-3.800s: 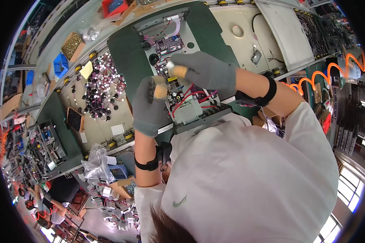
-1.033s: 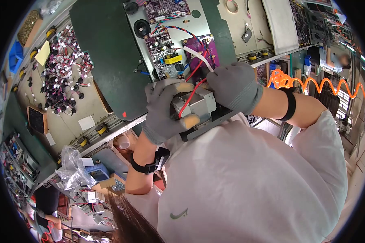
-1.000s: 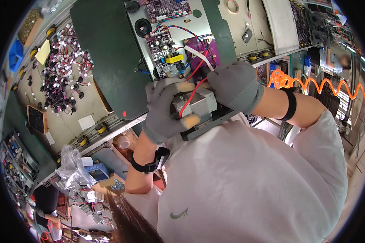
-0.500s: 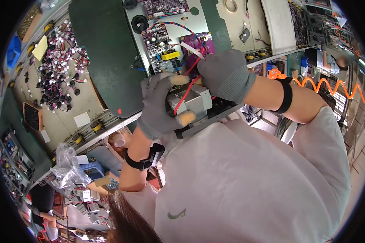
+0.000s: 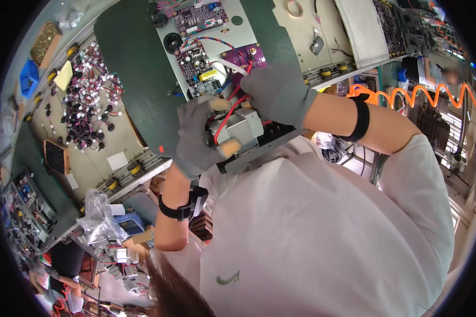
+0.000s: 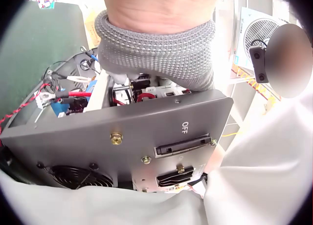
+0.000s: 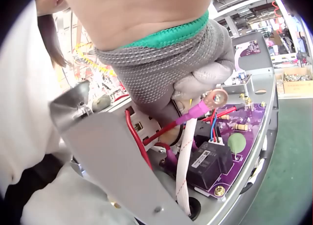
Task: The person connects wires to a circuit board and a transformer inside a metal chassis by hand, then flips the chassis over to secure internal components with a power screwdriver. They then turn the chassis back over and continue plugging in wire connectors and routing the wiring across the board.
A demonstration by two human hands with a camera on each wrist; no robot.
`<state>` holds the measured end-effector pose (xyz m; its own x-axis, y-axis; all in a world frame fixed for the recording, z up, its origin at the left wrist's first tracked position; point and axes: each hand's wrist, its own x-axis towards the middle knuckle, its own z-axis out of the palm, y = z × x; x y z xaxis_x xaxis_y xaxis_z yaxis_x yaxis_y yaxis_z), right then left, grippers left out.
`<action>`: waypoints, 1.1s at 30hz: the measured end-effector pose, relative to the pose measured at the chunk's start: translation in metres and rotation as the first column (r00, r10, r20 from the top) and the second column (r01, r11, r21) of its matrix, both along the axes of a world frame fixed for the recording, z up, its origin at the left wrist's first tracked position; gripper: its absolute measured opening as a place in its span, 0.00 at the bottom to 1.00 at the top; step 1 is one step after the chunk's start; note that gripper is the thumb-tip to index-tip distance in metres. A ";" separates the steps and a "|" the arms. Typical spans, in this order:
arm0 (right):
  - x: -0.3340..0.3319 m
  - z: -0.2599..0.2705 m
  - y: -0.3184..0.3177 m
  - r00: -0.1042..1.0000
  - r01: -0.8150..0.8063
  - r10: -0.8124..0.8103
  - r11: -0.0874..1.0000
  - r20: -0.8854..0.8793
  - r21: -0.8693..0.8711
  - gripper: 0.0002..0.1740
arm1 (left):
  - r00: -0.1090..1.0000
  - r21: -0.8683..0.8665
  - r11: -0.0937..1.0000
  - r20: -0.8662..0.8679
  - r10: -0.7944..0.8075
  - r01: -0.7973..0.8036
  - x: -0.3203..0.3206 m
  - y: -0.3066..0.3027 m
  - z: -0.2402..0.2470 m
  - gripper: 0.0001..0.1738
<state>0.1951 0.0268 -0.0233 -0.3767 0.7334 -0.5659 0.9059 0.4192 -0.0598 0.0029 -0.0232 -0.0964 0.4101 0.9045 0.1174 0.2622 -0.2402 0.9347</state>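
The gloved left hand [image 5: 198, 137] grips a grey metal box [image 5: 238, 132] at the near end of an open chassis [image 5: 248, 33], thumb and a finger on its sides. In the right wrist view the gloved right hand [image 7: 181, 73] pinches a red cable whose ring terminal [image 7: 216, 98] points outward, beside a white sleeved cable [image 7: 184, 161]. Below them is a purple board [image 7: 244, 132] with a black relay. The left wrist view shows the dark end panel [image 6: 146, 142], marked OFF, with the left hand [image 6: 156, 58] behind it; its fingertips are hidden there.
Left of the chassis, a pile of small wired parts [image 5: 87, 98] lies beyond the green mat [image 5: 137, 68]. A blue bin [image 5: 28, 78] stands at far left, a tape roll [image 5: 293, 9] at the top. An orange coiled hose [image 5: 418, 95] hangs at right.
Since the earliest frame, the left hand has come onto the grey box and the right hand has lowered beside it. Over the last second the hands stay close together there, shifting slightly left in view.
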 end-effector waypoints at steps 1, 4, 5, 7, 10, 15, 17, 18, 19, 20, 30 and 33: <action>0.002 0.002 -0.002 1.000 -0.003 0.003 1.000 -0.003 0.007 0.11 | 1.000 -0.002 1.000 0.024 0.002 -0.002 -0.001 0.001 0.003 0.34; 0.019 0.017 -0.007 0.991 0.022 -0.030 0.998 -0.130 -0.065 0.12 | 0.974 0.019 0.996 -0.213 -0.078 0.084 -0.005 0.005 0.015 0.28; 0.028 0.017 -0.010 0.990 0.029 -0.037 0.998 -0.137 -0.060 0.12 | 0.972 0.024 0.995 -0.221 -0.085 0.093 -0.006 0.009 0.021 0.28; 0.044 0.013 -0.018 0.958 0.020 -0.044 0.996 -0.284 -0.086 0.12 | 0.888 0.092 0.976 -0.438 -0.140 0.199 -0.006 0.019 0.037 0.23; 0.056 0.008 -0.031 0.893 0.038 -0.084 0.993 -0.442 -0.111 0.14 | 0.849 0.102 0.970 -0.510 -0.139 0.220 0.008 0.035 0.052 0.17; 0.052 0.021 -0.058 0.879 0.043 -0.079 0.995 -0.471 -0.086 0.20 | 0.549 -0.152 0.908 -0.753 -0.362 0.391 0.049 0.066 0.073 0.09; 0.055 0.018 -0.066 0.848 0.097 -0.079 0.995 -0.524 0.009 0.23 | 0.299 -0.389 0.857 -0.819 -0.490 0.337 0.066 0.071 0.076 0.11; 0.059 0.018 -0.067 0.822 0.128 -0.088 0.991 -0.563 0.031 0.24 | 0.279 -0.400 0.848 -0.820 -0.501 0.348 0.072 0.075 0.073 0.11; 0.063 0.017 -0.070 0.812 0.145 -0.107 0.989 -0.575 0.022 0.24 | 0.236 -0.428 0.821 -0.813 -0.532 0.378 0.076 0.078 0.067 0.11; 0.067 0.017 -0.073 0.805 0.190 -0.103 0.978 -0.584 0.089 0.25 | 0.192 -0.454 0.793 -0.806 -0.560 0.406 0.080 0.080 0.061 0.12; 0.083 -0.008 -0.094 0.602 0.322 -0.207 0.947 -0.771 -0.002 0.20 | 0.163 -0.577 0.746 -0.744 -0.648 0.333 0.096 0.094 0.057 0.12; 0.082 -0.014 -0.095 0.552 0.363 -0.224 0.932 -0.803 -0.010 0.18 | 0.176 -0.641 0.733 -0.714 -0.678 0.227 0.100 0.100 0.054 0.11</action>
